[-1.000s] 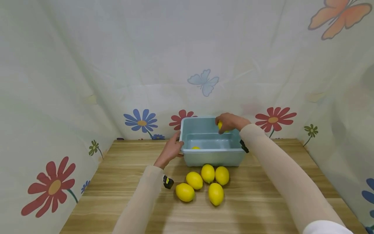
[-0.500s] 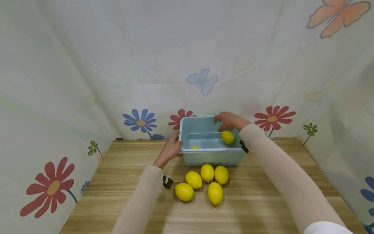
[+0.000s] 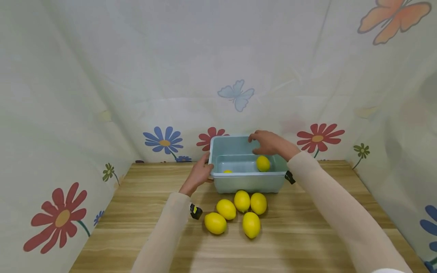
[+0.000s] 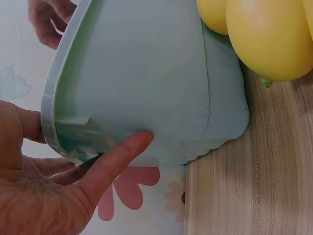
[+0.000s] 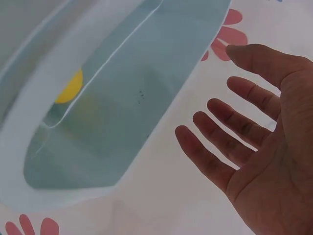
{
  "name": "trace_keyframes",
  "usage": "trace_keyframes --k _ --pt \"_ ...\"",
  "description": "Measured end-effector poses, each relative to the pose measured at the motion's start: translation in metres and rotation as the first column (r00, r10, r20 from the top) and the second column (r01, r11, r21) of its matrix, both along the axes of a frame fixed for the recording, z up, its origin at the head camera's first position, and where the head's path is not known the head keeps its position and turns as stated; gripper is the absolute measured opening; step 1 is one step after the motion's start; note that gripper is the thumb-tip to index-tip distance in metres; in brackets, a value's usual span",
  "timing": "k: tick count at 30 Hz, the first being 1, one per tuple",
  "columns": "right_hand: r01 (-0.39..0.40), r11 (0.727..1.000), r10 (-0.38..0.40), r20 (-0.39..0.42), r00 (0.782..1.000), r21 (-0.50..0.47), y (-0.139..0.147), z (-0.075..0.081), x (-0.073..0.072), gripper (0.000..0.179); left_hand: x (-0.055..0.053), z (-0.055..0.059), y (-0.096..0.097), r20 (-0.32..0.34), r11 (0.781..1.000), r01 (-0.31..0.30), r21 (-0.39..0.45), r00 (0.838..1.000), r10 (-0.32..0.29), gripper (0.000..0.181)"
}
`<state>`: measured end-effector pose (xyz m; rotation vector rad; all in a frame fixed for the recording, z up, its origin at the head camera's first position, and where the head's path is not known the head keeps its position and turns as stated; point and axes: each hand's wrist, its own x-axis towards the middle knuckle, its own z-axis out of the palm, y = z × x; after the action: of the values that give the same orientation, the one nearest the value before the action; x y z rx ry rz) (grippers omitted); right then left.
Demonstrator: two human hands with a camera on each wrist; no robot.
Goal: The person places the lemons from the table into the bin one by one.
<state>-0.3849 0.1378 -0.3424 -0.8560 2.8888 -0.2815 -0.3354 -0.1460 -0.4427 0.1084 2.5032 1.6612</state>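
Observation:
A light blue plastic bin (image 3: 250,184) stands at the back of the table. My left hand (image 3: 199,175) grips its left end; in the left wrist view the thumb (image 4: 120,159) presses the outer wall while fingers reach round the rim. Above the bin's right back part, my right hand (image 3: 269,143) holds nothing, its fingers spread and relaxed. One lemon (image 3: 263,163) lies inside at the right, below that hand. Another lemon (image 3: 228,171) shows only its top behind the front rim. Several more lemons (image 3: 226,209) lie on the table just in front of the bin.
The wooden table (image 3: 293,242) extends to both sides and toward me. A white cloth (image 3: 191,57) printed with flowers and butterflies hangs close behind the bin and along both sides.
My right hand has let go of a lemon, which dropped into the bin and rolled slightly left. The right fingers have spread. My left hand stays on the bin's left end.

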Motion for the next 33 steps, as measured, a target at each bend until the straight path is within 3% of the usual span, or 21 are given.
trace_keyframes --k 13,20,33 --pt "-0.061 0.997 0.052 -0.156 0.986 -0.056 0.0 -0.001 0.037 0.045 -0.003 -0.001 0.001 -0.003 1.0 -0.006 -0.013 1.0 0.006 0.059" --pt "-0.105 0.987 0.08 -0.2 0.977 -0.12 0.004 -0.003 0.057 0.045 -0.004 0.0 0.001 -0.003 1.0 -0.005 -0.016 1.0 0.005 0.059" --pt "-0.212 0.959 0.146 -0.314 0.938 -0.187 0.008 -0.011 0.089 0.046 -0.003 -0.001 -0.001 0.006 1.0 0.002 -0.004 1.0 -0.002 0.06"
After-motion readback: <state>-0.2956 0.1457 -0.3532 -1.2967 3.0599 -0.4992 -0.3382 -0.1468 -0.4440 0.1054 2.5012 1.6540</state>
